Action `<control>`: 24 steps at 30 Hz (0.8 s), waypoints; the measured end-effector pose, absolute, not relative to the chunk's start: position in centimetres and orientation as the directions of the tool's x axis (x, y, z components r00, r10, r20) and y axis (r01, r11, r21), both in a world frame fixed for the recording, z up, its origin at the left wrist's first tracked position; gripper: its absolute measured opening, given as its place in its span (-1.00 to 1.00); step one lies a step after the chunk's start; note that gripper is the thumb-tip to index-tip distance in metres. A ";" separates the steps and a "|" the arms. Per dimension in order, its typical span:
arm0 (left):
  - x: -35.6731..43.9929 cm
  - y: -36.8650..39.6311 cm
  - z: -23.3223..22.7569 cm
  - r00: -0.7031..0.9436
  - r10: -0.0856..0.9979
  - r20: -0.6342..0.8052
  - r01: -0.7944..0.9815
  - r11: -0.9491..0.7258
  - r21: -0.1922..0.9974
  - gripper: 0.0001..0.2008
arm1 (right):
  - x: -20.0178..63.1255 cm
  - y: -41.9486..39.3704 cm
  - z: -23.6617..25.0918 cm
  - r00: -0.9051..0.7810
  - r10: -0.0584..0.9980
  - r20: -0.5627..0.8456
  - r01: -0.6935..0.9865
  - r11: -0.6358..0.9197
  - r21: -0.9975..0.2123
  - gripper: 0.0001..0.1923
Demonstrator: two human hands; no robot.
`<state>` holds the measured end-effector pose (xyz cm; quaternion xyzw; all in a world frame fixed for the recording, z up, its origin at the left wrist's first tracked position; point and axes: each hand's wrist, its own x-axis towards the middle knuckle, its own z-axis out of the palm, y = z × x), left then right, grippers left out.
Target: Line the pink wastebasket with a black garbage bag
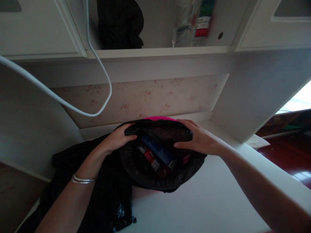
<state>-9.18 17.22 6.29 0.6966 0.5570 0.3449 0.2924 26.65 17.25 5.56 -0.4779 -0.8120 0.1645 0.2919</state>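
A pink bin [160, 118] lined with a black plastic bag [136, 168] stands on the white surface, its opening facing me. My left hand [118, 137] grips the left side of the lined rim, thumb inside and fingers over the outer edge. On the opposite side, my right hand [200, 137] holds the rim the same way, thumb reaching inward. Within the bag lie a blue box [159, 150] and a bottle with a red label [149, 158]. Other contents are too dark to make out. Black plastic sheeting [111, 194] spreads under my left forearm.
Overhead, a white shelf [157, 53] carries a dark bundle [119, 24], a transparent plastic bottle [184, 34] and a bottle with a red-and-white label [203, 24]. A white cable [97, 113] loops down at the left. Side panels [264, 87] enclose the nook.
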 end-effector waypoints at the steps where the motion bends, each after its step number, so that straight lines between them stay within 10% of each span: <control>1: -9.2 17.0 6.2 0.138 0.980 0.143 0.578 -0.197 0.792 -0.40 | 26.2 17.5 5.6 -0.397 0.870 0.294 0.694 0.494 -0.523 -0.12; 8: -10.3 12.4 7.3 0.127 0.988 0.086 0.666 -0.149 0.731 -0.44 | 24.6 18.3 5.9 -0.345 0.885 0.311 0.717 0.463 -0.521 -0.84; 18: -11.4 5.4 6.9 -0.009 0.999 0.037 0.566 -0.026 0.824 -0.31 | 24.2 17.9 5.0 -0.295 0.839 0.458 0.617 0.533 -0.578 -0.69; 24: -11.5 6.9 7.4 0.097 0.995 -0.027 0.776 -0.059 0.628 -0.23 | 24.1 18.6 5.4 -0.350 0.797 0.492 0.634 0.588 -0.502 -0.50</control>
